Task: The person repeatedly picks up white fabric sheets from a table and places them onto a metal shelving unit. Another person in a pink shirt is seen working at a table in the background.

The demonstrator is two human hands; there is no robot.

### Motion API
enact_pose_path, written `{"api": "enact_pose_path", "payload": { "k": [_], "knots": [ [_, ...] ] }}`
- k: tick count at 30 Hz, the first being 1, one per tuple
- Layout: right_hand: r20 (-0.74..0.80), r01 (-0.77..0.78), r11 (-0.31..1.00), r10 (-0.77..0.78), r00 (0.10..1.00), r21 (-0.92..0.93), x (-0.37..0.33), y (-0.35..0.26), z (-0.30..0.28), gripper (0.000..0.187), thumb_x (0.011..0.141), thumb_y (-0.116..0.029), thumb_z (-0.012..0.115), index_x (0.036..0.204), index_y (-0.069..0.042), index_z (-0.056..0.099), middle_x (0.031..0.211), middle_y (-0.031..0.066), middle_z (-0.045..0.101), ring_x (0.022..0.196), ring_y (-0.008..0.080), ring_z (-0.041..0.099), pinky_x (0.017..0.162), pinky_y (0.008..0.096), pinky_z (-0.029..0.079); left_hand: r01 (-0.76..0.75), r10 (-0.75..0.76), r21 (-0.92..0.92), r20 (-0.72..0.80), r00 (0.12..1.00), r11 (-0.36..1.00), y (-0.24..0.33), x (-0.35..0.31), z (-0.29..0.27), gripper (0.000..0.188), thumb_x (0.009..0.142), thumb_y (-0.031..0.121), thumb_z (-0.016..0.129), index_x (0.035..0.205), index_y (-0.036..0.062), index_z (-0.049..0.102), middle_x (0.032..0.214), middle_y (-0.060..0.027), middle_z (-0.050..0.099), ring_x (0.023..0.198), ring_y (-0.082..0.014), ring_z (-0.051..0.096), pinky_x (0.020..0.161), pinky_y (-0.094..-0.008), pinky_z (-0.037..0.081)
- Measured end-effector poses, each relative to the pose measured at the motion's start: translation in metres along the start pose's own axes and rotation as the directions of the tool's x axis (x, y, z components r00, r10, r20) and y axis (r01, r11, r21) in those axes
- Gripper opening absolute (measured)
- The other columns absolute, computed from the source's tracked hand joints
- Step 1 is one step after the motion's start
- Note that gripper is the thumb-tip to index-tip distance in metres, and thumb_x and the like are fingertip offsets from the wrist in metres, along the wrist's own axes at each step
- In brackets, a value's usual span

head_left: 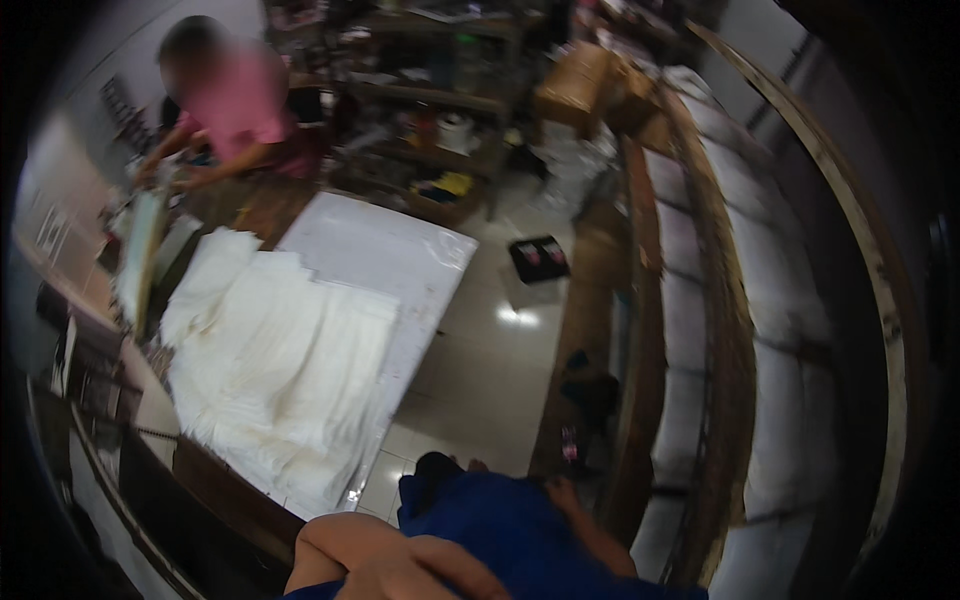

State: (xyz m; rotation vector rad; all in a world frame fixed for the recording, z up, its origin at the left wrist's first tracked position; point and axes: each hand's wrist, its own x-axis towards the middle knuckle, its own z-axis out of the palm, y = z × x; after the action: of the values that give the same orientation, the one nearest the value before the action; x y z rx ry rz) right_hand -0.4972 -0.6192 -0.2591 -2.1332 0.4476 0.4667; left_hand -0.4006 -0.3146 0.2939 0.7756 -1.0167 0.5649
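Big stuff first: one long wooden rack (735, 400) runs down the right side, and on it I count two visible rows of white bundles (775, 290). Across from it, one bench (425, 265) with a pale top, and on that, one spread heap of white cloth (270, 370), many layers overlapping, too blurred to number. One co-worker in a pink top (245, 105) is at the far left end, both hands up by a pale upright panel (145, 245). Two brown cardboard boxes (575, 90) sit beyond the rack's far end.

Now the grips, two of them. The left hand (435, 565) is low, in front of the blue clothing (500, 535); the cloth lies ahead of it and to its left, apart from it. The right hand (562, 492) is down on the rack side, the cloth well across to its left, with the blue clothing and some tiled floor (485, 355) between. Spread or pressed together? Can't tell for either; they're blurred and partly cut off.

Out in the aisle, one black square item (538, 259) with two pinkish patches lies on the floor, and the shelving (420, 95) closes off the far end.
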Motion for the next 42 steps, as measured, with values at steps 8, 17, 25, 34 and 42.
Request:
{"api": "enact_pose_path", "payload": {
  "k": [8, 17, 25, 34, 42],
  "knots": [
    [0.052, -0.286, 0.958, 0.287, 0.956, -0.036, -0.007, -0.040, -0.012, 0.037, 0.081, -0.028, 0.065, 0.107, -0.001, 0.061, 0.105, 0.0158, 0.063, 0.099, 0.0270, 0.060, 0.086, 0.0366, 0.047, 0.417, -0.352, -0.284, 0.253, 0.901, 0.863, -0.011, -0.004, 0.004, 0.031, 0.092, 0.035, 0.052, 0.091, 0.0077, 0.067, 0.093, -0.0121, 0.069, 0.093, -0.0298, 0.063, 0.081, -0.0389, 0.049],
    [0.096, -0.299, 0.952, 0.304, 0.948, -0.062, -0.008, -0.043, 0.002, 0.036, 0.081, -0.026, 0.065, 0.106, 0.000, 0.061, 0.103, 0.0167, 0.064, 0.096, 0.0271, 0.061, 0.084, 0.0369, 0.048, 0.371, -0.375, -0.177, 0.015, 0.927, 0.911, -0.010, -0.009, 0.007, 0.023, 0.089, 0.032, 0.058, 0.085, 0.0106, 0.065, 0.089, -0.0102, 0.068, 0.089, -0.0281, 0.063, 0.079, -0.0383, 0.049],
    [0.203, -0.188, 0.964, 0.225, 0.953, -0.189, 0.011, -0.075, -0.002, 0.038, 0.081, -0.027, 0.064, 0.106, 0.000, 0.061, 0.105, 0.0186, 0.063, 0.100, 0.0292, 0.061, 0.086, 0.0365, 0.047, 0.232, -0.236, -0.049, -0.116, 0.965, 0.972, 0.000, 0.003, -0.028, 0.021, 0.091, 0.028, 0.057, 0.087, 0.0101, 0.067, 0.093, -0.0083, 0.066, 0.090, -0.0251, 0.061, 0.077, -0.0367, 0.051],
    [0.209, -0.049, 0.958, 0.111, 0.972, -0.282, 0.095, -0.121, -0.005, 0.037, 0.079, -0.030, 0.064, 0.104, -0.001, 0.063, 0.095, 0.0123, 0.067, 0.088, 0.0218, 0.065, 0.080, 0.0342, 0.050, -0.039, 0.063, 0.224, -0.102, 0.993, 0.974, 0.015, 0.023, -0.066, 0.019, 0.092, 0.026, 0.056, 0.101, 0.0121, 0.065, 0.102, -0.0059, 0.065, 0.095, -0.0232, 0.059, 0.078, -0.0355, 0.050],
    [0.211, 0.048, 0.982, -0.008, 0.978, -0.184, 0.128, -0.193, 0.000, 0.040, 0.079, -0.028, 0.065, 0.105, 0.002, 0.063, 0.090, 0.0179, 0.068, 0.082, 0.0243, 0.066, 0.074, 0.0351, 0.052, -0.110, 0.239, 0.443, -0.247, 0.939, 0.890, 0.012, 0.031, -0.077, 0.020, 0.093, 0.025, 0.054, 0.106, 0.0135, 0.063, 0.095, -0.0048, 0.062, 0.091, -0.0199, 0.056, 0.074, -0.0340, 0.050]
  ]
}}
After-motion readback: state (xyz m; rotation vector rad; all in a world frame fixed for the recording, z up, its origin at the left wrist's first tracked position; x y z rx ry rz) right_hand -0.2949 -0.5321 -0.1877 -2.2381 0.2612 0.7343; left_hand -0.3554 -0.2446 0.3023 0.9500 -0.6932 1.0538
